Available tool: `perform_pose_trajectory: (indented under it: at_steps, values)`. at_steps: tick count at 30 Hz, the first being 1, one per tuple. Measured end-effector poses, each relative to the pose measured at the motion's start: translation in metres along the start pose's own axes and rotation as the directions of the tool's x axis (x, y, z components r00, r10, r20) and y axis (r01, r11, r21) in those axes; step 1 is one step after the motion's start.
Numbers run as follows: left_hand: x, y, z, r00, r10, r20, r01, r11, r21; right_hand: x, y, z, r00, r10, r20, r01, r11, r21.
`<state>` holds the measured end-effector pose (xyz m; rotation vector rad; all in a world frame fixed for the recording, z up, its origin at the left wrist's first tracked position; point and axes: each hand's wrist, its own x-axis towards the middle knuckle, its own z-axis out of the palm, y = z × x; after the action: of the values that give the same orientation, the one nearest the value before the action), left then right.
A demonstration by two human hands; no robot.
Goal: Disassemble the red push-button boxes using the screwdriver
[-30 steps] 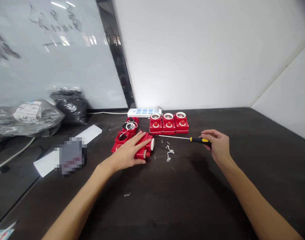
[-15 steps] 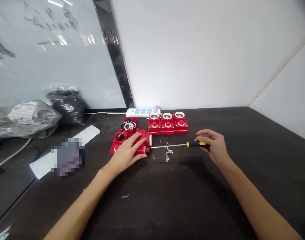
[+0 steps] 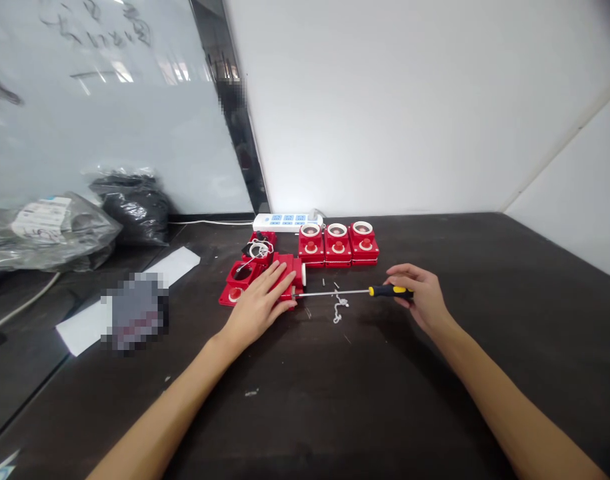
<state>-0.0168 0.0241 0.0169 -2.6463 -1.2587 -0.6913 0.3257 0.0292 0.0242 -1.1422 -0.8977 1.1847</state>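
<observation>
My left hand (image 3: 257, 300) lies over a red plastic box (image 3: 285, 263) tipped on its side, a white ring facing right. Its fingers rest across the top and the thumb on the near side, holding the box against the table. My right hand (image 3: 419, 293) grips the black and yellow handle of a screwdriver (image 3: 345, 292). The shaft points left and its tip meets the right end of the box; the exact contact point is too small to make out. Left of that box lies an open red housing (image 3: 225, 293), partly behind my left hand.
Three similar red units (image 3: 337, 247) stand in a row at the back. Another red housing (image 3: 259, 248) holds white wires. Behind is a white power strip (image 3: 287, 222). Small screws and a twisted white cord (image 3: 339, 310) lie beneath the screwdriver. Plastic bags (image 3: 49, 230) sit at left.
My right hand and the screwdriver have moved slightly left, toward the box. The left hand stays on the box. The whole view has shifted a little.
</observation>
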Motion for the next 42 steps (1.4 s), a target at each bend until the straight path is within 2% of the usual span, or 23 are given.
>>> perform_pose_trajectory:
  at_steps: [15, 33, 39, 42]
  values:
    - [-0.0012, 0.0012, -0.0006, 1.0, -0.02, 0.014, 0.021, 0.997, -0.078, -0.0001, 0.0007, 0.0021, 1.0, 0.03, -0.009, -0.03, 1.0, 0.001]
    - [-0.0027, 0.0006, 0.0016, 1.0, -0.019, 0.0, 0.018, 0.995, -0.095, 0.0002, 0.0004, 0.0034, 0.998, 0.063, -0.021, -0.063, 0.998, -0.013]
    - [-0.0022, 0.0019, 0.0011, 1.0, -0.019, -0.004, 0.019, 0.995, -0.098, 0.0018, 0.0013, 0.0019, 0.997, 0.072, -0.003, -0.072, 0.997, -0.012]
    - [-0.0026, 0.0013, 0.0022, 1.0, -0.019, -0.005, 0.019, 0.995, -0.1, 0.0015, 0.0012, 0.0006, 0.999, 0.037, 0.021, -0.037, 0.999, -0.006]
